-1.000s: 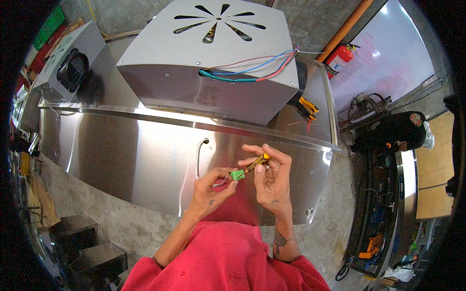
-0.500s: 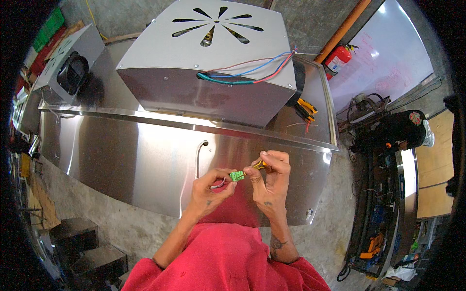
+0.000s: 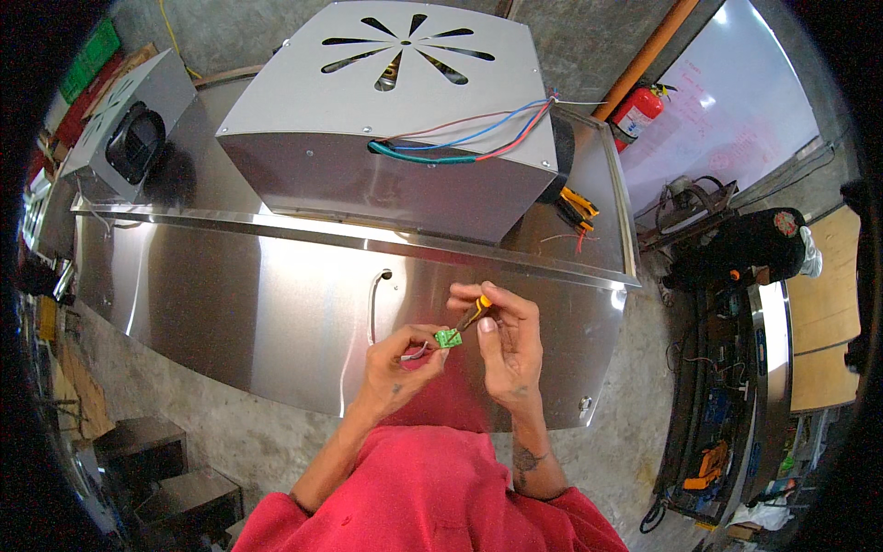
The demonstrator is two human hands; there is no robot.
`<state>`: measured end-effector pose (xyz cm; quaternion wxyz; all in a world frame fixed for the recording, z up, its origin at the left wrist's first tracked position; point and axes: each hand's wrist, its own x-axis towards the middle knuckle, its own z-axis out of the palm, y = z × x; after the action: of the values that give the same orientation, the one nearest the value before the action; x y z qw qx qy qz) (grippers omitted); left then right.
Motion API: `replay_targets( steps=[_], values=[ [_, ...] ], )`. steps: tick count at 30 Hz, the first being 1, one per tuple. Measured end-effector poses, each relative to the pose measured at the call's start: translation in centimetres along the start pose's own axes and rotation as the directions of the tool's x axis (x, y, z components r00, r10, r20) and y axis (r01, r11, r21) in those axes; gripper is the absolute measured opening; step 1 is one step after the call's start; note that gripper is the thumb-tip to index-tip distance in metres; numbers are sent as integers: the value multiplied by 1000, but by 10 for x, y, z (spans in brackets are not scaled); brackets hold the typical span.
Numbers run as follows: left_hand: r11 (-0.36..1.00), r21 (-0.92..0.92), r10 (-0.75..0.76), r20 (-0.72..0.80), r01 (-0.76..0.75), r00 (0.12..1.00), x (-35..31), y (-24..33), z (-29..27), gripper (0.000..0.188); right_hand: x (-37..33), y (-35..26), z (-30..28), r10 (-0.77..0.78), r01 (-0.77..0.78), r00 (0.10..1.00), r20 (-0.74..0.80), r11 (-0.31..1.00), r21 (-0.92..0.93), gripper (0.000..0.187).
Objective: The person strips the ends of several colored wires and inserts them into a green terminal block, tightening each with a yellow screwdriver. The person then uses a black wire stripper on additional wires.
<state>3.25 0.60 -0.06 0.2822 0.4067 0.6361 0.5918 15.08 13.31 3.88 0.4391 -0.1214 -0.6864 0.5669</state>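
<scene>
steel panel (image 3: pixel 276 304): glossy brushed metal | green connector (image 3: pixel 448 338): plastic | floor (image 3: pixel 230 442): rough concrete

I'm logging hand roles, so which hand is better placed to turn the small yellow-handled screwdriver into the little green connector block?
Right. The right hand already grips the small yellow-handled screwdriver, tip at the little green connector block, which the left hand pinches steady.

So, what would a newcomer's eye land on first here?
Probably the small green plastic connector block pinched in the left hand, with the right hand putting a yellow-handled screwdriver to it. Behind them sits a big stainless steel box with a fan-shaped vent, coloured wires trailing from its side.
</scene>
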Motion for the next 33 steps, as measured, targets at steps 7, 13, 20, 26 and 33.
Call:
replay_targets(
  steps=[7, 13, 20, 26, 33],
  values=[
    [999, 30, 28, 8, -28, 1000, -3, -5, -3, 16, -10, 9, -4, 210, -208, 978, 10, 957, 200, 55],
    [1000, -4, -10, 1, 10, 1000, 0, -5, -6, 15, -3, 13, -3, -120, 115, 992, -34, 984, -138, 49],
    [999, -27, 18, 8, -17, 1000, -1, -5, -3, 15, -3, 2, 1, 31, -31, 1000, -1, 996, 79, 38],
    [999, 40, 24, 37, -26, 999, -1, -6, -3, 14, -5, 0, 7, 128, -128, 992, 9, 981, 144, 39],
    [992, -129, -11, -45, 5, 999, 9, -7, -6, 16, -16, 4, -14, 424, -459, 861, -282, 886, -69, 44]
  ],
)
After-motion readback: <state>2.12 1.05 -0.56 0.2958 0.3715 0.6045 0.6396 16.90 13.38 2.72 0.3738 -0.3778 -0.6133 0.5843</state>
